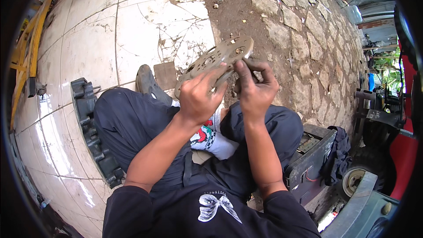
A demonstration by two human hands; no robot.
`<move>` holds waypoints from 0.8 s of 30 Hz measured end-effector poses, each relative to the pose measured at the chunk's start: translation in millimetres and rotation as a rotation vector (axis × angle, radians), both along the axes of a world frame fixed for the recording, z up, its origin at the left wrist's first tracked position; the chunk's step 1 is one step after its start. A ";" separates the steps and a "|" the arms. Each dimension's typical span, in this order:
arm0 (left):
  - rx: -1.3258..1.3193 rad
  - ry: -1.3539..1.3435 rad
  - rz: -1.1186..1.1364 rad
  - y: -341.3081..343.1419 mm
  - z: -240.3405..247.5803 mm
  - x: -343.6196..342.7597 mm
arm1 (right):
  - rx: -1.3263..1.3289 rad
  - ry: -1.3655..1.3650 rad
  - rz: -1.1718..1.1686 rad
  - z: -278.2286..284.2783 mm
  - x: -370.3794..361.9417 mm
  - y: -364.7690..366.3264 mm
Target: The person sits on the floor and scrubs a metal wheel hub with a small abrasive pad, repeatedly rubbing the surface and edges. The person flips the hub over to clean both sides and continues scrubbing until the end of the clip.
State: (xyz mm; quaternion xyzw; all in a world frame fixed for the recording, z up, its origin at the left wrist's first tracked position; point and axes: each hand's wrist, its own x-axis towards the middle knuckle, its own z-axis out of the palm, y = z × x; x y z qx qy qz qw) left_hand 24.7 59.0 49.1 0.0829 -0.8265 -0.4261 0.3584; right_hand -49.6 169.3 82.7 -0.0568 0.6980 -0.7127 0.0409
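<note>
A flat, brownish-grey metal plate (pixel 216 56) with rounded ends and many holes is held tilted in front of me, above my crossed legs. My left hand (pixel 200 95) is closed on its near left edge, the back of the hand toward me. At the plate's right end, my right hand (pixel 257 87) has its thumb and forefinger pinched against the near edge. Part of the plate's lower side is hidden behind my hands. My fingers look smeared with dark grime.
A black ribbed part (pixel 90 125) lies on the white tiles by my left knee. Rough stone paving (pixel 304 44) begins ahead right. Beside my right knee stands a dark box (pixel 308 174) with a black cloth (pixel 337 154). A yellow frame (pixel 37 40) stands far left, a wheel (pixel 352 181) right.
</note>
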 end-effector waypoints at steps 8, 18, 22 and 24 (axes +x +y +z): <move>0.045 -0.031 0.049 -3.7 -5.4 -3.7 | 0.105 0.288 0.033 -14.0 0.1 -4.4; 0.163 -0.044 -0.001 -2.9 0.6 -2.8 | 0.216 0.451 0.078 -17.8 6.1 4.5; 0.248 -0.076 -0.023 1.9 -5.1 1.3 | 0.124 0.389 -0.042 -19.8 -3.8 -0.1; 0.227 -0.045 0.001 -1.1 -11.7 -2.0 | 0.224 0.497 0.103 -27.9 9.3 5.5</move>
